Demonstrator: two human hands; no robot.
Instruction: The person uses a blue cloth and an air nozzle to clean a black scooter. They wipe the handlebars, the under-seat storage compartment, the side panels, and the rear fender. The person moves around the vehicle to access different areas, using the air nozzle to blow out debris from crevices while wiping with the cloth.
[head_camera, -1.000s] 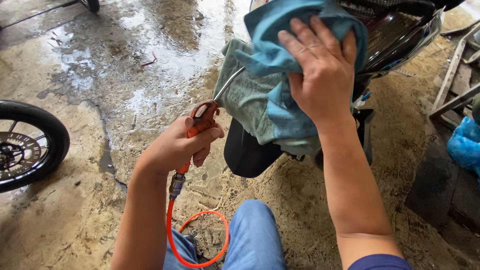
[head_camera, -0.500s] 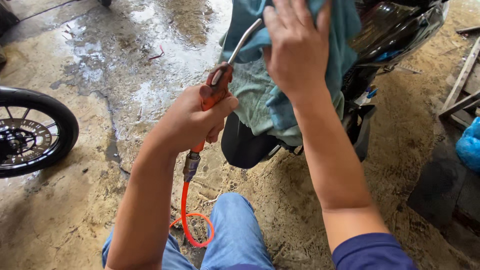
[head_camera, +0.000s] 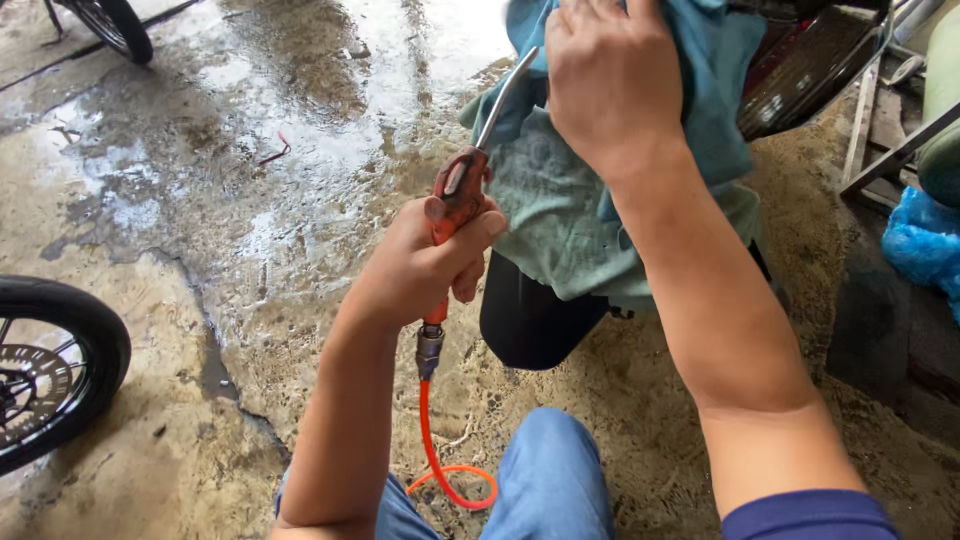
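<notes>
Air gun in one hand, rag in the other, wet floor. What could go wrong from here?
1. The left hand aims the air gun nozzle right beside the right hand on the blue cloth; the blast may hit fingers.
2. The orange hose loops by the knee; possible snag.
3. The wet floor looks slippery.

Blue plastic bag (head_camera: 920, 245), far right.

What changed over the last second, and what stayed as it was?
The left hand raised the orange air blow gun, so its metal nozzle now points up under the teal cloth. The right hand shifted slightly higher on the cloth. Both grips stayed: left on the gun, right pressing the cloth; the orange hose still hangs below.
</notes>
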